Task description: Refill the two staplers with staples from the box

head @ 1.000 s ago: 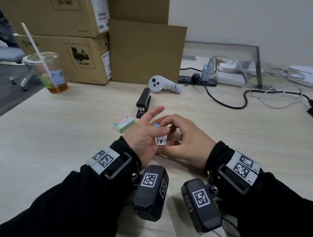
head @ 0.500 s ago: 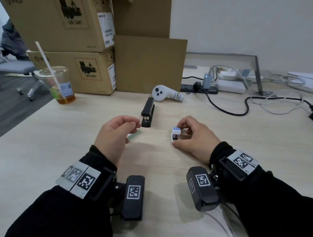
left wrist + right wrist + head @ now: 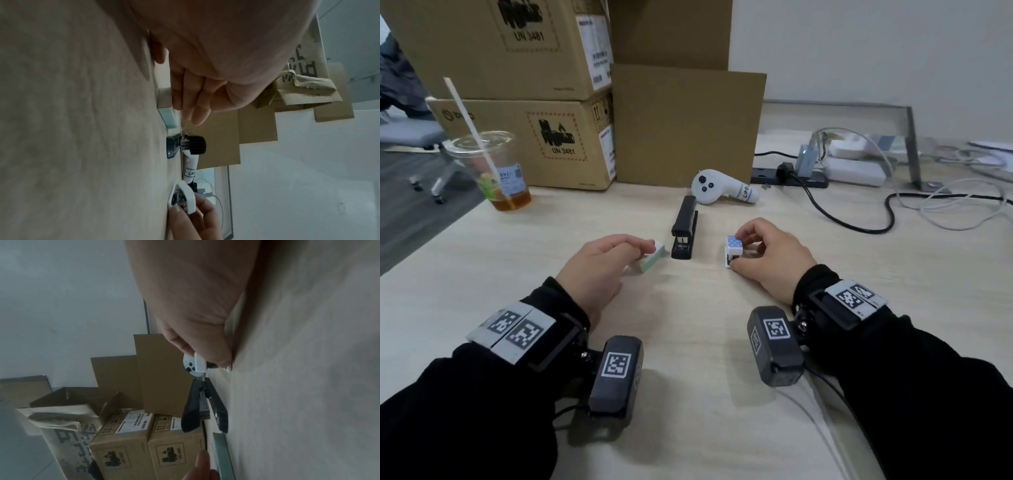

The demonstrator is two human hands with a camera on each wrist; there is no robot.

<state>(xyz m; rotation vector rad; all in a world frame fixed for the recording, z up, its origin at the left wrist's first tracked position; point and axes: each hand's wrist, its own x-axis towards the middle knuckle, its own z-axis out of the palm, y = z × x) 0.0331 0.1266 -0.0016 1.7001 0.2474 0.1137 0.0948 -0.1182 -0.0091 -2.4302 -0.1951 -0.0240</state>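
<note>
The staple box [image 3: 654, 261], white with a green side, lies on the desk left of centre. My left hand [image 3: 635, 249] is down on it, fingers over its top [image 3: 165, 100] and thumb at its near end. The black stapler [image 3: 684, 228] lies shut just right of the box, untouched. Farther right, my right hand [image 3: 743, 251] pinches the small white stapler with a blue dotted top [image 3: 733, 247], which stands on the desk. The right wrist view shows the fingers around that small stapler [image 3: 199, 364], with the black stapler [image 3: 205, 407] beyond.
A white controller [image 3: 719, 190] lies behind the black stapler. Stacked cardboard boxes [image 3: 534, 144] line the back left, with an iced drink cup and straw [image 3: 494, 171] in front. A power strip and cables [image 3: 825, 171] spread across the back right. The desk edge runs diagonally at left.
My hands have separated. The left hand let go of the small stapler, moved left and came down on the staple box. The right hand carried the small stapler right and set it on the desk.
</note>
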